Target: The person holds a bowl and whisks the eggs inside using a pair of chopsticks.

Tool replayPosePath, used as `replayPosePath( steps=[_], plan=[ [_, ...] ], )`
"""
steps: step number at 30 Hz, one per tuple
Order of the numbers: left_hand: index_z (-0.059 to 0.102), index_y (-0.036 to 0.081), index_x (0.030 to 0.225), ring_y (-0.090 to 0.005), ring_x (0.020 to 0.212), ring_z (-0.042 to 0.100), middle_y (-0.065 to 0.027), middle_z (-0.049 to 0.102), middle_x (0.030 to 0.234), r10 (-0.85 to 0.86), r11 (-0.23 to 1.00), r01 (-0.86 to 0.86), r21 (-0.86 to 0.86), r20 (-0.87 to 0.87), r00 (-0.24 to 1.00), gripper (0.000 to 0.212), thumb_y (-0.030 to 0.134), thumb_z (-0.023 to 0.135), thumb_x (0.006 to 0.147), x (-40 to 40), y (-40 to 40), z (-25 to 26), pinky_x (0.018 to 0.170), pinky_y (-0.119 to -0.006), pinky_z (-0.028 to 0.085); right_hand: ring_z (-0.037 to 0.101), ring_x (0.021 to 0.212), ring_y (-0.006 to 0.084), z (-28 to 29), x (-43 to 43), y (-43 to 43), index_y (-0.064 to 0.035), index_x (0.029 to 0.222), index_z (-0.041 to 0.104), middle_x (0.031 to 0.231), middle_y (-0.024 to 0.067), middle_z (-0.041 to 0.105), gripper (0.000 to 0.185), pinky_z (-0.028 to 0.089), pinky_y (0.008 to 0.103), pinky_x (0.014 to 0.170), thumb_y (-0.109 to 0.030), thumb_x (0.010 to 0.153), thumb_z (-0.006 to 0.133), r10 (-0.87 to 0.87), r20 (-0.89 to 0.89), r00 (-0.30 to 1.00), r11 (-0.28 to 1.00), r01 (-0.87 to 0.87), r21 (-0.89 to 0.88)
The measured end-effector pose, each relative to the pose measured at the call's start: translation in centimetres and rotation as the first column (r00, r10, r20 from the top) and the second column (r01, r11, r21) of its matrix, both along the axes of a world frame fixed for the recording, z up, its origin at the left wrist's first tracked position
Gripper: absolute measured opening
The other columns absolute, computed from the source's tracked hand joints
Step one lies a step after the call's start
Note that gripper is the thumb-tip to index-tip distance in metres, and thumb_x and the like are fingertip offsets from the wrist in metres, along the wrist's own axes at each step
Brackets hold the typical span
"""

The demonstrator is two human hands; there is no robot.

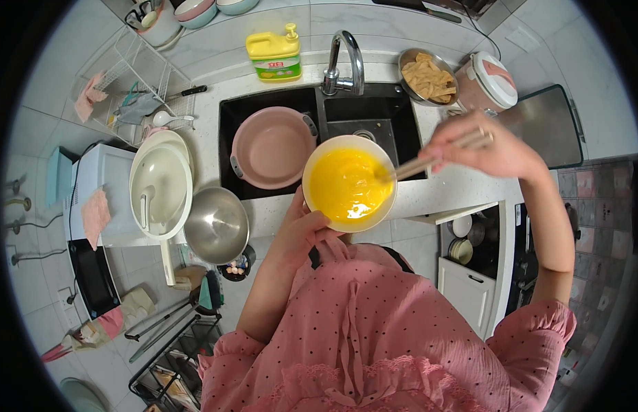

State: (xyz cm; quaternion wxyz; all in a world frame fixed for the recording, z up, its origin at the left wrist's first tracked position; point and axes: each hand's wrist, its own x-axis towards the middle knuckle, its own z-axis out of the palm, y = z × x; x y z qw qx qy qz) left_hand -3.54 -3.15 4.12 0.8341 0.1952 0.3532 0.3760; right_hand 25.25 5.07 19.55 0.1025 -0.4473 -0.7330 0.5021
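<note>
My left hand grips the rim and near side of a pale bowl, held in front of the sink. Inside the bowl is a bright yellow liquid that looks like beaten egg, with a glossy, streaked surface. In my right hand is a pair of chopsticks, slanting down to the left. Their tips are blurred and dip into the yellow liquid near the bowl's right side.
Behind the bowl lies a black double sink, with a pink basin and a chrome faucet. A steel bowl and a white pan stand left. A metal bowl of yellowish food pieces sits back right, beside a lidded pot.
</note>
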Motion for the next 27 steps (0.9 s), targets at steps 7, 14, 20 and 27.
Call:
replayPosePath(
  steps=[7, 14, 20, 27],
  plan=[
    [0.021, 0.013, 0.141, -0.0291, 0.104, 0.059, -0.0132, 0.048, 0.125, -0.02, 0.999, 0.021, -0.026, 0.01, 1.0, 0.066, -0.001, 0.049, 0.083, 0.2, 0.0, 0.3, 0.084, -0.042, 0.054, 0.065, 0.083, 0.0137, -3.0, -3.0, -0.9, 0.0012, 0.097, 0.066, 0.088, 0.0075, 0.068, 0.017, 0.052, 0.0245, 0.072, -0.012, 0.088, 0.061, -0.06, -0.346, 0.936, 0.998, 0.067, 0.008],
    [0.022, 0.012, 0.141, -0.0267, 0.098, 0.061, -0.0129, 0.051, 0.119, 0.012, 0.999, -0.011, -0.049, 0.013, 1.0, 0.068, -0.002, 0.049, 0.081, 0.0, -0.2, 0.4, 0.08, -0.039, 0.056, 0.067, 0.071, 0.0144, -0.3, -0.6, 0.9, -0.0022, 0.096, 0.068, 0.086, 0.0111, 0.069, 0.017, 0.056, 0.0235, 0.064, -0.016, 0.089, 0.06, -0.112, -0.051, 0.992, 0.994, 0.112, 0.0],
    [0.023, 0.011, 0.14, -0.0249, 0.088, 0.064, -0.0135, 0.054, 0.113, 0.046, 0.997, -0.042, -0.062, 0.07, 0.996, 0.067, -0.001, 0.051, 0.08, 0.8, -0.1, 0.9, 0.075, -0.035, 0.057, 0.066, 0.08, 0.0147, -0.7, -2.0, -1.5, -0.002, 0.099, 0.068, 0.09, 0.0088, 0.068, 0.016, 0.054, 0.0253, 0.071, -0.009, 0.086, 0.062, 0.167, -0.128, 0.978, 0.983, -0.155, 0.095],
    [0.024, 0.01, 0.139, -0.027, 0.09, 0.064, -0.0143, 0.053, 0.115, 0.014, 0.999, -0.012, -0.047, 0.054, 0.998, 0.065, 0.0, 0.051, 0.081, 0.7, 0.1, 0.5, 0.075, -0.035, 0.057, 0.066, 0.076, 0.0145, 0.1, -2.0, 0.1, -0.0004, 0.1, 0.067, 0.087, 0.0083, 0.068, 0.02, 0.053, 0.0237, 0.069, -0.015, 0.09, 0.058, -0.196, -0.169, 0.966, 0.959, 0.225, 0.174]
  ],
)
